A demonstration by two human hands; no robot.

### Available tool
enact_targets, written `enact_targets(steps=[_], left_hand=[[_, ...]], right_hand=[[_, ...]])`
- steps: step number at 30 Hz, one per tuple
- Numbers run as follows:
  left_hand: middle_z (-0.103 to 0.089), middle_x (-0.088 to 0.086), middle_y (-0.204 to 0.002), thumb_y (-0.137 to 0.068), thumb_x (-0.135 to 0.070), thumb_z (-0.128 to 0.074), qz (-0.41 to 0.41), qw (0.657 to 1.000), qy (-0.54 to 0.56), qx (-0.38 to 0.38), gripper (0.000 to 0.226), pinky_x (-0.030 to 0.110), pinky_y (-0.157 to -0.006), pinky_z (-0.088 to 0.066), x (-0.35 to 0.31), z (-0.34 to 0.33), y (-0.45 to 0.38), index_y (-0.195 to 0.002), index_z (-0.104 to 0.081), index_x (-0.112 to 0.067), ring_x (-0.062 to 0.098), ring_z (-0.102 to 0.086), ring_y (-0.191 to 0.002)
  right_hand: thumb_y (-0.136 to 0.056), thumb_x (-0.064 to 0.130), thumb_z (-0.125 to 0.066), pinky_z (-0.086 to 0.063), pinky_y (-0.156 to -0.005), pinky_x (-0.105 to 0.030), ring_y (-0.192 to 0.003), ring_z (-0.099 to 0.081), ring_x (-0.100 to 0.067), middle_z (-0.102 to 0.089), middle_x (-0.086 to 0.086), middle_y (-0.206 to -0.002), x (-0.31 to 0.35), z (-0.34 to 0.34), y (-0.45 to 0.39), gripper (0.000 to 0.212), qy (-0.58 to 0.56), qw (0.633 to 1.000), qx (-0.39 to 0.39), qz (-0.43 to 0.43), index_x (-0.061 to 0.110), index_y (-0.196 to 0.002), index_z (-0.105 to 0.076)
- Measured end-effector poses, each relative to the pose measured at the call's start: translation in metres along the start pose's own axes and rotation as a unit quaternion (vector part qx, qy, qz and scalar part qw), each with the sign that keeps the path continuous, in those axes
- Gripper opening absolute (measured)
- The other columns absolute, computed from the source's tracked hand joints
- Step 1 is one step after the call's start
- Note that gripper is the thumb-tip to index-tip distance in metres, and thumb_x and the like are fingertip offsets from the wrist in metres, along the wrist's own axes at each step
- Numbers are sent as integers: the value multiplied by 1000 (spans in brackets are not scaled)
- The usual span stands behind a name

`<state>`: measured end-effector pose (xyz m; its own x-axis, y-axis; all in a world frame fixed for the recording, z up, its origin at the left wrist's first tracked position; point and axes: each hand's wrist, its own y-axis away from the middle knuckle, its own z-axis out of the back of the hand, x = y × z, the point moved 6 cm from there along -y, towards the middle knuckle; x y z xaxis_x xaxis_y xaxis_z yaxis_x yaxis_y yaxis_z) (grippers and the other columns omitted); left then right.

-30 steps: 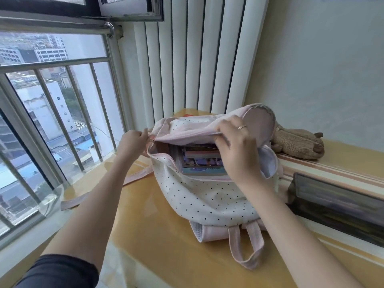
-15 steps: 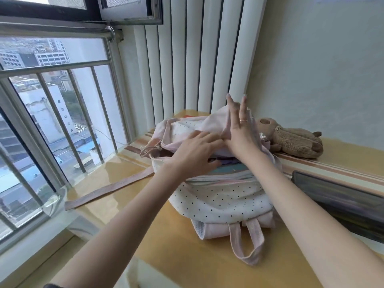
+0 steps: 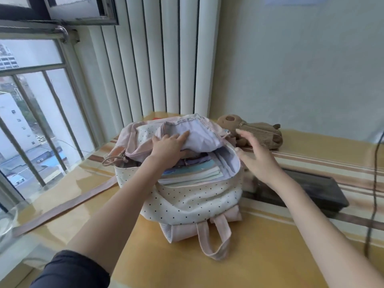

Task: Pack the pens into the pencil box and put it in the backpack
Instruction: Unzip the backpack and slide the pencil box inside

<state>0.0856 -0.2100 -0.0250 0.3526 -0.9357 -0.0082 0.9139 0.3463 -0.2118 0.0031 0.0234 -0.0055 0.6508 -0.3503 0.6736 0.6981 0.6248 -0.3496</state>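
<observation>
Head view: left hand presses the backpack flap back, right hand spread and empty beside it, above a dark box; best hold the mouth wide so the box slides in flat.

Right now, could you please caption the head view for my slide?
Left hand presses the flap of the open backpack; right hand hovers open beside it.

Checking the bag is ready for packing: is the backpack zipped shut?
No, the backpack gapes open at the top: the left hand presses its flap back and books show inside.
</observation>
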Motion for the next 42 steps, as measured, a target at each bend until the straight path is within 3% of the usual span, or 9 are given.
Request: enact_targets(steps=[4, 9, 12, 15, 18, 24, 28, 33, 42], left_hand=[[-69, 12, -112, -100, -44, -32, 27, 999, -26, -33, 48, 49, -97, -35, -1, 4, -5, -146, -29, -31, 32, -60, -106], [-68, 13, -100, -101, -35, -36, 6, 995, -53, -84, 35, 36, -65, -42, -11, 20, 1, -123, -59, -21, 33, -63, -91], [-67, 12, -98, -101, -38, -37, -29, 990, -99, -100, 34, 33, -61, -35, -21, 26, 7, -109, -64, -18, 33, -61, -92], [-68, 9, -93, -100, -36, -41, -36, 986, -101, -129, 29, 34, -60, -41, -27, 39, 14, -107, -64, -20, 31, -64, -85], [-66, 8, -81, -99, -41, -40, -23, 979, -86, -182, 34, 34, -59, -49, -33, 74, 19, -105, -64, -18, 28, -63, -70], [-64, 13, -76, -100, -40, -40, 15, 967, -56, -246, 38, 30, -55, -29, -34, 147, 23, -100, -66, -12, 29, -53, -64], [-68, 13, -82, -98, -45, -40, -12, 969, -47, -243, 41, 28, -54, -28, -56, 152, 22, -91, -65, -13, 28, -53, -67], [-67, 14, -89, -98, -44, -40, -23, 976, -45, -211, 39, 34, -61, -35, -57, 160, 21, -92, -64, -14, 33, -60, -81], [-71, 8, -92, -94, -26, -47, -60, 971, -62, -224, 25, 30, -60, -36, -53, 173, 24, -100, -71, -21, 34, -63, -83]], right_hand=[[-50, 93, -36, 6, -115, -56, -146, 14, -22, 9, 8, -160, -73, 29, 35, 110, 228, 929, 195, -217, 53, -143, 6], [-46, 81, -67, -4, -117, -54, -146, 14, -25, 17, 6, -158, -84, 59, 49, 133, 270, 858, 348, -265, 47, -143, 17], [-56, 59, -80, -23, -112, -52, -144, -18, -28, -10, 0, -160, -80, 67, 53, 124, 357, 855, 292, -238, 48, -145, 5], [-55, 63, -75, -24, -104, -51, -139, -24, -30, -25, -3, -155, -69, 60, 56, 116, 398, 864, 230, -207, 49, -145, -3], [-49, 69, -71, -23, -106, -57, -137, -26, -33, -32, -5, -151, -62, 54, 61, 113, 351, 896, 178, -205, 54, -141, -9], [-46, 76, -68, -40, -100, -54, -128, -39, -35, -47, -7, -137, -11, 88, 62, 107, 114, 976, 14, -186, 62, -137, -14], [-42, 72, -70, -41, -104, -45, -128, -45, -18, -44, 13, -145, 73, 87, 56, 107, 58, 992, 79, -84, 59, -137, -23], [-44, 74, -66, -41, -100, -50, -126, -44, -34, -48, 0, -143, 112, -6, 26, 101, 137, 968, 197, -76, 46, -137, -39], [-48, 81, -42, -28, -98, -63, -127, -35, -47, -37, -20, -144, 80, -103, -71, 114, 169, 952, 123, -222, 18, -142, -30]])
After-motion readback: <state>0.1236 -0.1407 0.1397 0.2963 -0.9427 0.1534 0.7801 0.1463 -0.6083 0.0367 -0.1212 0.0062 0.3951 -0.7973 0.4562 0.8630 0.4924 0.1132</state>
